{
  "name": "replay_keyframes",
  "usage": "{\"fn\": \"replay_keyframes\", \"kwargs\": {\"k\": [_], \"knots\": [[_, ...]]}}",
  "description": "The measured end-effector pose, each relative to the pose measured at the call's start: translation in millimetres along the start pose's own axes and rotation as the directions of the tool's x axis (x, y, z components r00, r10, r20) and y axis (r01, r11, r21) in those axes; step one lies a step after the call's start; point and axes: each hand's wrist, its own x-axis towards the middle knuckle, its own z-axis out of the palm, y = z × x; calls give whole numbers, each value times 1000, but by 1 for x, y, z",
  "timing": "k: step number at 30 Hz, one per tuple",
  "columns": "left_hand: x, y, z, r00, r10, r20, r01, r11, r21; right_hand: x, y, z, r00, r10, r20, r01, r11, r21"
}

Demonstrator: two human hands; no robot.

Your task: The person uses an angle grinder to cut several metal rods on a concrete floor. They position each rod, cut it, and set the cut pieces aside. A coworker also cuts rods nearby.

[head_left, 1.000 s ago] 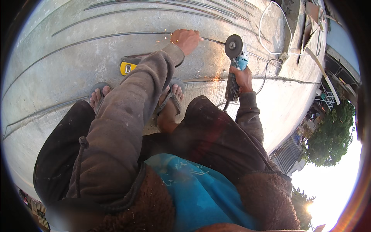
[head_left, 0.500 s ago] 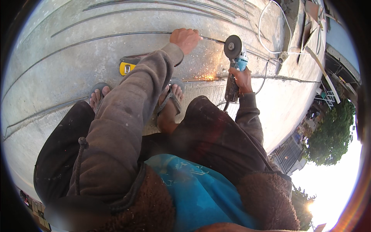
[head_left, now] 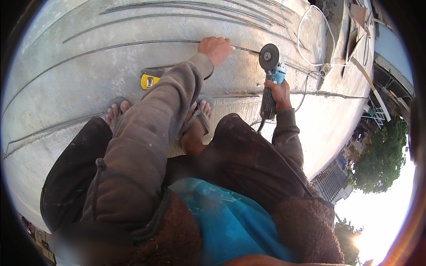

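Note:
My left hand (head_left: 215,50) grips a long, thin steel rod (head_left: 146,41) on the concrete. My right hand (head_left: 278,93) is wrapped round an angle grinder (head_left: 267,102) with a teal head and dark body. Its dark disc (head_left: 269,56) is at the rod, a short way right of my left hand; whether they touch I cannot tell. A yellow tape measure (head_left: 150,82) lies below the rod, beside a dark object (head_left: 155,70) partly hidden by my left sleeve.
Several more rods (head_left: 195,9) lie farther forward. A white cable (head_left: 301,22) loops at the right near a socket block (head_left: 325,70). Boards (head_left: 355,33) lean beyond. My sandalled feet (head_left: 119,108) stand at a groove with rods along it. Trees (head_left: 377,164) show at far right.
The sparks seen under the grinder earlier are gone. My hands and the grinder sit slightly lower in the picture, as does the whole scene, with the same grips.

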Motion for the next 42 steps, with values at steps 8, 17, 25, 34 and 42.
{"fn": "replay_keyframes", "kwargs": {"k": [8,17,25,34,42], "knots": [[7,-11,6,999,45,4,-45,999,2,-17,30,4,988,106,112,-124,977,173],[27,-30,2,989,-6,-149,20,995,95,-66,38,-19,959,256,120,-280,814,509],[39,-41,-10,999,20,-29,-11,956,293,-159,75,-41,908,419,-8,-310,683,661],[-22,-145,-125,858,455,239,-510,810,289,-248,134,-54,782,624,-12,-353,458,816],[-160,-349,-276,955,-220,197,91,854,512,-264,164,-58,754,656,31,-337,345,876]]}}
